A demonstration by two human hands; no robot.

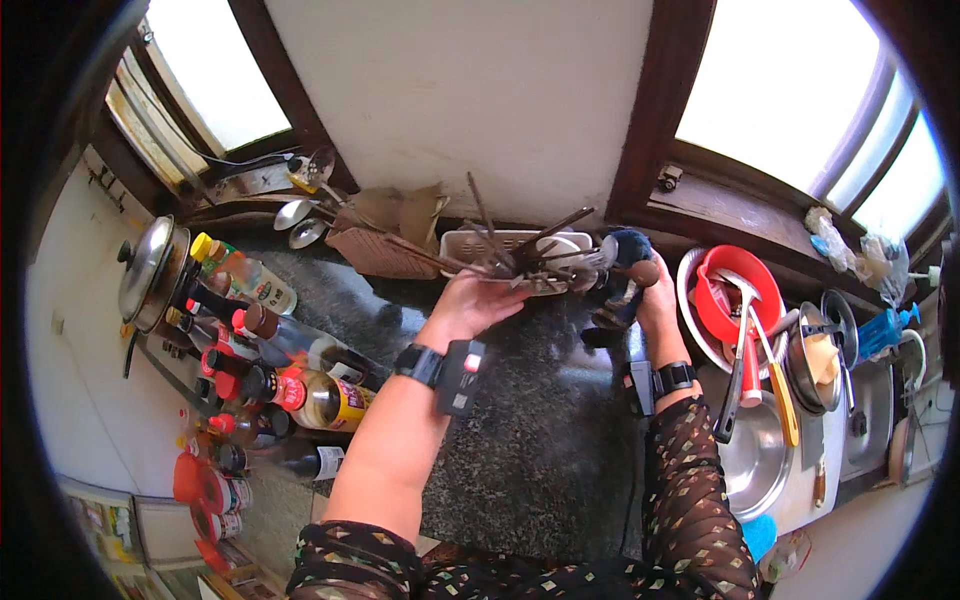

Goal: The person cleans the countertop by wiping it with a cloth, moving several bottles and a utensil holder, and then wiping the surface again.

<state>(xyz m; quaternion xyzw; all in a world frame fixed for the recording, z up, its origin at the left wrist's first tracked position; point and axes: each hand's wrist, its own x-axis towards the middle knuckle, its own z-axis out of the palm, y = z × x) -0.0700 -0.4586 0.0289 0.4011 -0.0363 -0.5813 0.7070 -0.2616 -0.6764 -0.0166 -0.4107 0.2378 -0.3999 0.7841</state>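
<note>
My left hand (478, 304) is at the front of a white plastic basket (495, 237), fingers stretched to the right. Above its fingertips is a blurred bundle of brown chopsticks (517, 255), and other utensils stick out of the basket. I cannot tell whether this hand grips the basket or the chopsticks. To the right of the basket, my right hand (658, 296) is around a dark blue object (631, 246) with a round brown part (643, 274). The object's kind is blurred and partly hidden by the hand. Both wrists wear black straps with small devices.
Sauce bottles (307, 397) crowd the left side near a lidded pot (154, 270). A woven holder (386, 240) stands left of the basket. On the right are a red colander (739, 289) with ladles, a steel basin (754, 457), a knife (820, 480) and a sink (870, 412).
</note>
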